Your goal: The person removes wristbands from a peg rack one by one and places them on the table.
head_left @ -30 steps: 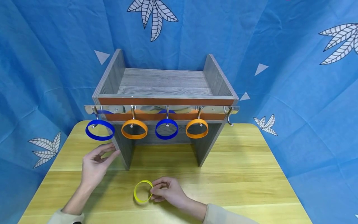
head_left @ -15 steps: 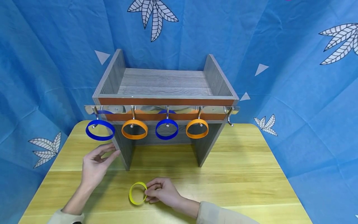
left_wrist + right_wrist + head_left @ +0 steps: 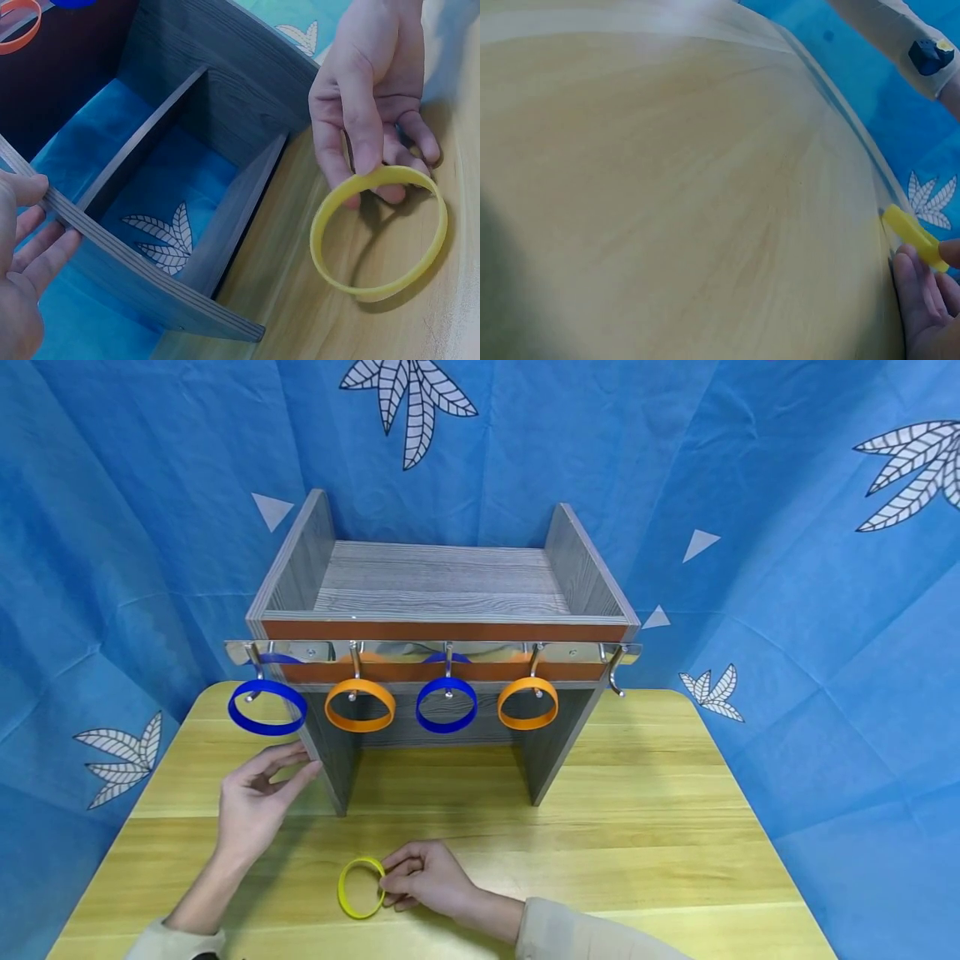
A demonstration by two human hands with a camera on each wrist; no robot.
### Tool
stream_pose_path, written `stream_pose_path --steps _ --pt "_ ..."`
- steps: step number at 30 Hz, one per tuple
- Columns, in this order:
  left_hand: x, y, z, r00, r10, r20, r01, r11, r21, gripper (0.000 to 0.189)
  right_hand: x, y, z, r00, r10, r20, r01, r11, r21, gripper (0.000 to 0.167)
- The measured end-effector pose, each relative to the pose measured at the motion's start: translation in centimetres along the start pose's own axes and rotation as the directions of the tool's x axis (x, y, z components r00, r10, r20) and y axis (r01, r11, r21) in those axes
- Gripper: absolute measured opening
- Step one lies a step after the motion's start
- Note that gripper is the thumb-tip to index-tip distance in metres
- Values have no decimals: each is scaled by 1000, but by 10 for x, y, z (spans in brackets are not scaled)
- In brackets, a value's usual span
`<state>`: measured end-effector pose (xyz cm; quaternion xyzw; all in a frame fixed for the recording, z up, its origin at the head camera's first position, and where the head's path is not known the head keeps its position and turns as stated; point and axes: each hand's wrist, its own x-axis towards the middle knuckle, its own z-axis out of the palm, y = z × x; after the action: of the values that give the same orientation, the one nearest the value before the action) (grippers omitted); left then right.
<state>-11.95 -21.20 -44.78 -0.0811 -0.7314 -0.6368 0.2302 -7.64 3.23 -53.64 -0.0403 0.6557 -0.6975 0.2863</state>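
Note:
My right hand [image 3: 431, 878] pinches a yellow silicone wristband [image 3: 342, 888] by its right side, low over the front of the table. In the left wrist view the yellow band faces the camera as a full loop, held between thumb and fingers. My left hand [image 3: 255, 797] grips the front edge of the left side panel [image 3: 150, 262] of a grey wooden shelf [image 3: 442, 578]. From a metal hook rail [image 3: 480, 652] on the shelf's front hang a blue wristband [image 3: 267, 728], an orange wristband [image 3: 360, 727], another blue wristband [image 3: 446, 727] and another orange wristband [image 3: 527, 725].
At the rail's right end a curved metal hook [image 3: 617, 677] sticks out. The wooden table [image 3: 660, 827] extends on both sides of the shelf. A blue cloth [image 3: 615, 443] with leaf prints hangs behind and at the sides.
My right hand has moved left and slightly toward the table's front edge, carrying the yellow wristband. My left hand stays on the side panel, and the hanging wristbands have not moved.

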Motion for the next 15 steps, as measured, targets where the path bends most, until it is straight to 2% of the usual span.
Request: stream_pose_path --steps 4,11,15 --pt "0 1 1 1000 -6 -12 7 1000 26 27 2 -2 1 1000 10 8 -10 1000 -4 19" --pt "0 1 1 1000 -7 -5 7 1000 -6 26 7 -3 0 999 38 32 -37 999 -26 17" --pt "0 2 1 1000 -11 -8 11 1000 14 26 6 -4 -2 998 55 37 -54 998 -35 17"
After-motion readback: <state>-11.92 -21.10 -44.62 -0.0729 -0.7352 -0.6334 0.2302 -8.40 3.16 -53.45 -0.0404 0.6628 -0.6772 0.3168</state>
